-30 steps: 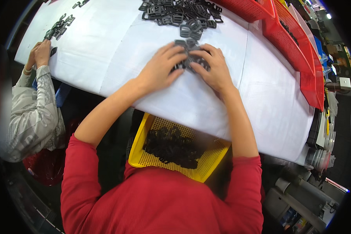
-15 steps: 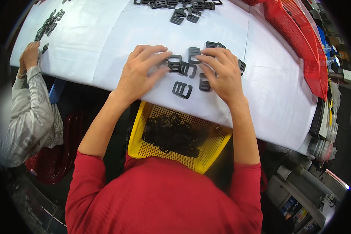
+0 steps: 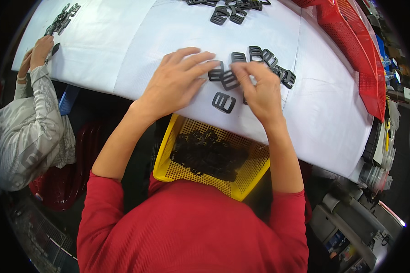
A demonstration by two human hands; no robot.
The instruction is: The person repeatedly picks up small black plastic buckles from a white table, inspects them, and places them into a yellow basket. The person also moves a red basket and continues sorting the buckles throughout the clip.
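— What lies nearest the person?
— A yellow basket (image 3: 168,169) holding black buckles, tucked under the edge of the white table (image 3: 123,50).
— And the hands?
— The left hand (image 3: 175,82) lies flat, fingers spread, touching the black buckles (image 3: 224,102) on the table. The right hand (image 3: 259,88) is loosely curled, fingertips on the same scatter.
— Farther off?
— More buckles (image 3: 228,11), red bins (image 3: 357,54), and a co-worker's hand (image 3: 40,49) at left.

black buckles (image 3: 223,102); yellow mesh basket (image 3: 250,175); white table cover (image 3: 123,50); red crates (image 3: 360,59)
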